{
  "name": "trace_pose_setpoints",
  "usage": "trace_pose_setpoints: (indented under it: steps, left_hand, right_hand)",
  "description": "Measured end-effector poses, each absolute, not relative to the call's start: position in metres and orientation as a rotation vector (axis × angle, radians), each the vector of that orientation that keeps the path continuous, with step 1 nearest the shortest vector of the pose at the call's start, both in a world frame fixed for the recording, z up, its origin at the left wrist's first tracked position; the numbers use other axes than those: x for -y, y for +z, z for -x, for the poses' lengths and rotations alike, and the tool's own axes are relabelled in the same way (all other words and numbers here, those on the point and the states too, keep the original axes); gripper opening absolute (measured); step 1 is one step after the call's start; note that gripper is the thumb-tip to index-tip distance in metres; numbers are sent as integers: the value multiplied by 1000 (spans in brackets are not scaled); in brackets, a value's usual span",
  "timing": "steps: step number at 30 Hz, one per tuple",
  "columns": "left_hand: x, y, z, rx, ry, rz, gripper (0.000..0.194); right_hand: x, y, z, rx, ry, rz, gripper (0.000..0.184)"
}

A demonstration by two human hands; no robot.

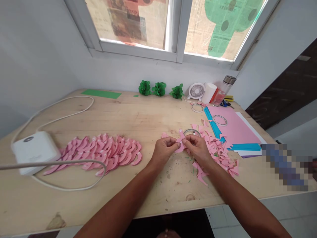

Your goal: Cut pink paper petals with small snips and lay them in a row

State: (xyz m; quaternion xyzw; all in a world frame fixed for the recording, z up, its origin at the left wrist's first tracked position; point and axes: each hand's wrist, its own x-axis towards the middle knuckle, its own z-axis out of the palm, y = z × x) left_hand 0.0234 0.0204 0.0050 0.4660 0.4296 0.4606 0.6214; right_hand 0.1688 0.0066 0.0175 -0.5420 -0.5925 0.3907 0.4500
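Observation:
Between my two hands, over the middle of the table, is a small curved pink paper cutout (181,135). My left hand (165,149) pinches its left side with thumb and fingertips. On the other side, my right hand (196,148) has thumb and fingers closed on the same cutout. Just behind the right hand lies a roll of tape (192,132), partly hidden by it. A heap of pink paper scraps (221,153) spreads to the right of my right hand. Left of my hands, many curved pink paper pieces (106,152) lie overlapping in rows.
A white box-shaped device (37,150) with a looping cable sits at the left. Green paper ornaments (158,89), a small fan (196,91) and a glass bottle (224,91) stand along the back. Coloured sheets (237,127) with a tape roll (220,120) lie at the right.

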Motion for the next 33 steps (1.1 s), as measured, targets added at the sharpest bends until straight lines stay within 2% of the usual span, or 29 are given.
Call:
trace_pose_setpoints:
  steps: [9, 14, 19, 25, 33]
  left_hand:
    - [-17, 12, -24, -957, 1047, -1013, 15]
    - [-19, 12, -24, -965, 1051, -986, 14]
    - [-20, 12, -23, -951, 1048, -901, 15]
    - [-19, 14, -23, -948, 1053, -891, 15]
    - [-17, 15, -23, -921, 1052, -975, 13]
  right_hand:
    - [-7, 15, -168, 1392, 1031, 1358, 22]
    - [-8, 12, -169, 1450, 970, 1344, 18]
    - [-6, 16, -169, 1431, 1049, 1322, 14]
    - [-3, 28, -167, 1426, 1156, 1300, 22]
    - [-6, 19, -170, 1412, 1108, 1294, 24]
